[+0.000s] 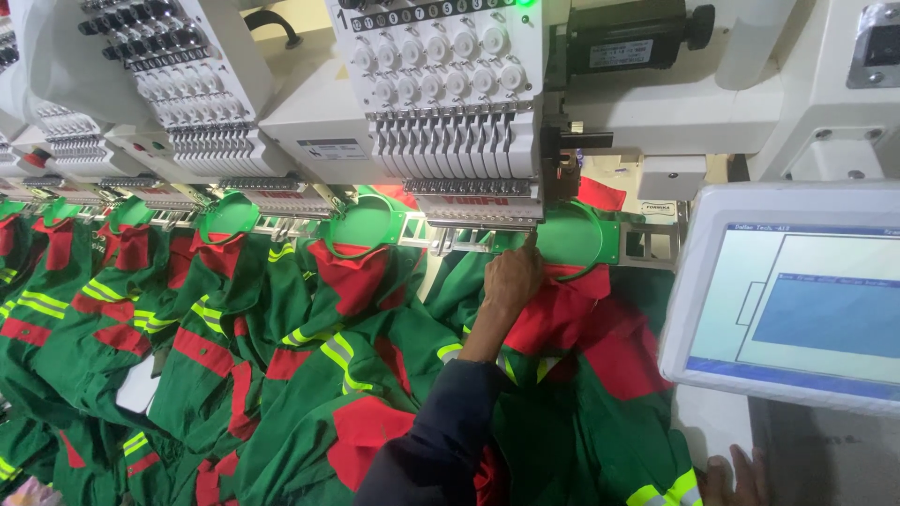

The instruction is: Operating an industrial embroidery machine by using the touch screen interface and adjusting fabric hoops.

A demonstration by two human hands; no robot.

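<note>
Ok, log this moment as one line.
left hand: touching round green embroidery hoop | right hand: resting beside white touchscreen panel

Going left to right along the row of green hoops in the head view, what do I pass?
Four green hoops → raised hand at the hoop under the embroidery head → touchscreen panel.

Left hand point(514, 277) reached up from dark sleeve point(441, 422), fingertip touching edge of green hoop point(574, 236) under embroidery head point(450, 103). Right hand point(736, 476) only partly in view at bottom edge, fingers resting flat near control screen point(797, 300), holding nothing. Green and red garments point(309, 375) with yellow reflective stripes hung in row from further hoops point(366, 225) along machine, draped below
</note>
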